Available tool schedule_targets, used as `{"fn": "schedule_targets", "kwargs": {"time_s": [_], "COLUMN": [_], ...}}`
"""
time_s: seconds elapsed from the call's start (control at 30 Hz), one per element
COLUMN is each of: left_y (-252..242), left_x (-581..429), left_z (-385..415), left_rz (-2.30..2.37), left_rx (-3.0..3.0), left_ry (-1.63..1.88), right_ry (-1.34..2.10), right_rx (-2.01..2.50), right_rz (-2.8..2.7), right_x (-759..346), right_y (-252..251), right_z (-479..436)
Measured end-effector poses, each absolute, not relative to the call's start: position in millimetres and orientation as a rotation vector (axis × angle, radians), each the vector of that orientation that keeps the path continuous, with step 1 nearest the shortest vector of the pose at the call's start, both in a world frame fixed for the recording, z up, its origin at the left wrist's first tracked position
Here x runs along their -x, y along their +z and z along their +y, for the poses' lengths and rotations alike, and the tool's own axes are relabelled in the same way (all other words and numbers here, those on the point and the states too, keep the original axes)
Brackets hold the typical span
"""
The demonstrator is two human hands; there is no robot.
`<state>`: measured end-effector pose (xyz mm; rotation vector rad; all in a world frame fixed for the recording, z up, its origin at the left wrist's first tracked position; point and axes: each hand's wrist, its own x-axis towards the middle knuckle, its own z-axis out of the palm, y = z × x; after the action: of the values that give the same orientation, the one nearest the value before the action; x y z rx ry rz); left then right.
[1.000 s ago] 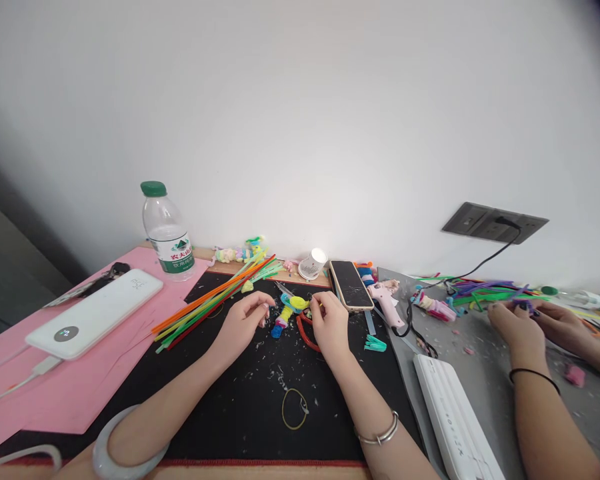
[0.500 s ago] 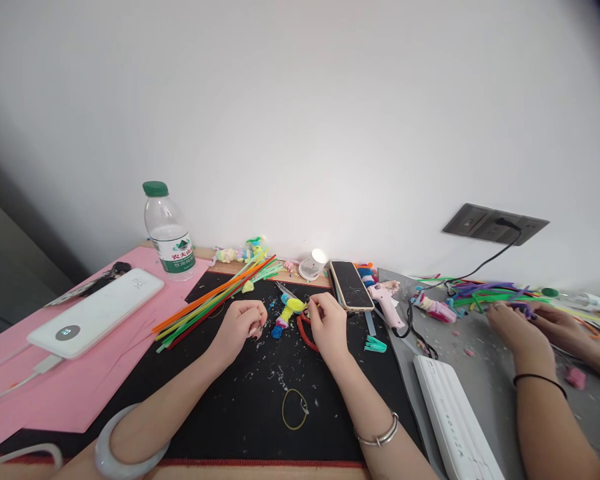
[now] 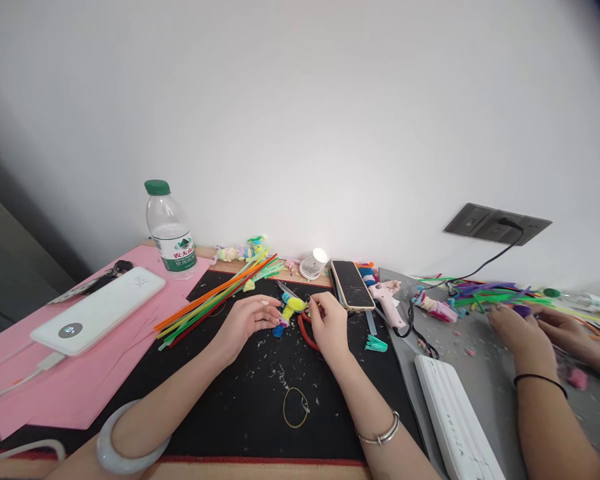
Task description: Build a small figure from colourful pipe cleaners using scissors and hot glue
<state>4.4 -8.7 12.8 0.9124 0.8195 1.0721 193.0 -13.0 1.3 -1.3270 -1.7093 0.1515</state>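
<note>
My left hand [image 3: 247, 321] is open, its fingers stretched out toward the figure. Between my hands lies a small fuzzy pipe-cleaner figure [image 3: 294, 305], yellow on top with a blue and pink end, partly behind my left fingertips. I cannot tell whether those fingertips touch it. My right hand [image 3: 327, 320] is closed in a pinch at the yellow end; what sits between its fingertips is too small to make out. Red-handled scissors [image 3: 306, 331] lie partly under my right hand, their blades behind the figure.
Loose pipe cleaners [image 3: 215, 300] lie on the black mat [image 3: 220, 413]. Behind stand a water bottle [image 3: 173, 230] and paper cup [image 3: 314, 265]; a phone [image 3: 353, 285] and pink glue gun [image 3: 387, 303] lie right. White power banks [image 3: 100, 310] and a co-worker's hands [image 3: 523, 337] flank the mat.
My left hand has uncurled from a closed shape and moved its fingers right, up to the figure. My right hand stays in nearly the same pinch.
</note>
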Motion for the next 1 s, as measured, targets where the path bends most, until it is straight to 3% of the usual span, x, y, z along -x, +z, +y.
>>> {"fn": "schedule_targets", "kwargs": {"time_s": [1.0], "left_y": [10.0], "left_x": [-6.6], "left_z": [-6.2], "left_rz": [1.017], "left_rx": [-0.947], "left_ry": [1.122], "right_ry": [0.160], "right_rx": [1.316], "right_rz": [-1.702], "right_x": [-193.4], "right_y": [0.9], "right_z": [-13.4]}}
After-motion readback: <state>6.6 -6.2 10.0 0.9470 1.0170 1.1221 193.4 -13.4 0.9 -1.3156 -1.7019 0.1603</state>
